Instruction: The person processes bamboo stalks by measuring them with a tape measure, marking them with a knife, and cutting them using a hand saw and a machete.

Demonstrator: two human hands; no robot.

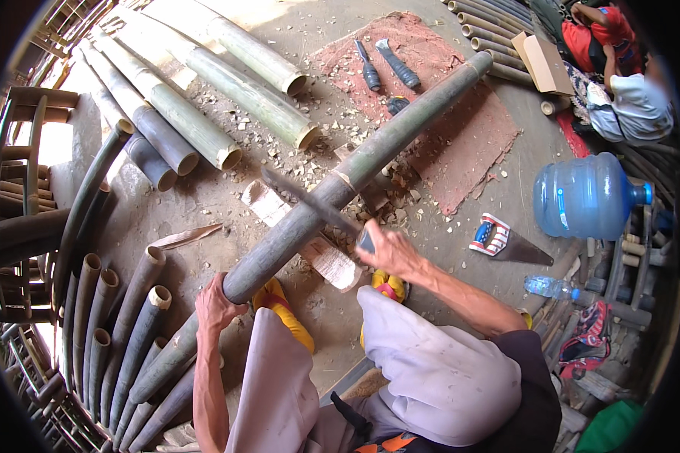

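Observation:
A long dark green bamboo pole (423,113) slants across the middle, from near left to far right. Its near end is under my left hand (216,303), whose fingers are wrapped around it. My right hand (389,253) grips a machete (301,198) by its handle. The blade crosses over the pole near a node; whether its edge touches the bamboo cannot be made out. Beneath the pole lies a pale, chipped wooden piece (331,266), close to my feet in yellow socks.
Cut bamboo poles (196,124) lie at far left; more stand at near left (147,279). Two knives (397,64) rest on a red mat (468,151) among wood chips. A handsaw (510,241), large blue water bottle (582,196) and seated people (627,98) are to the right.

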